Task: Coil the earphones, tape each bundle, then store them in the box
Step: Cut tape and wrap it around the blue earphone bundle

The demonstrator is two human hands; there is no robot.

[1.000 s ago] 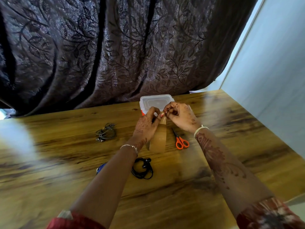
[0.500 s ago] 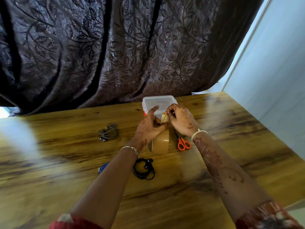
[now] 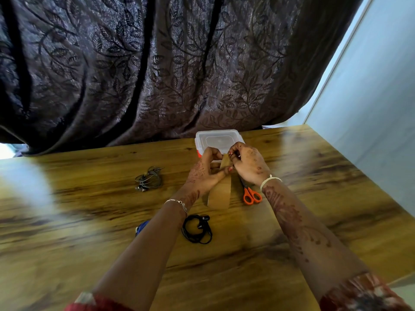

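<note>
My left hand [image 3: 205,173] grips a brown tape roll [image 3: 219,195] held on edge above the table. My right hand [image 3: 248,163] pinches the loose end of the tape [image 3: 225,162] at the top of the roll. Both hands are just in front of a clear plastic box [image 3: 216,140] with its lid on and a red clip. A coiled grey earphone bundle [image 3: 149,178] lies to the left. A coiled black earphone bundle [image 3: 197,228] lies near my left wrist. A blue earphone [image 3: 141,227] is mostly hidden under my left forearm.
Orange-handled scissors [image 3: 251,195] lie on the wooden table [image 3: 89,221] just under my right wrist. A dark leaf-patterned curtain [image 3: 157,63] hangs behind the table's far edge. A pale wall [image 3: 370,97] borders the table's right side.
The tape roll has stayed in my left hand. My right fingers have shifted slightly on the tape's end. The view has tilted a little, so everything sits slightly lower in frame.
</note>
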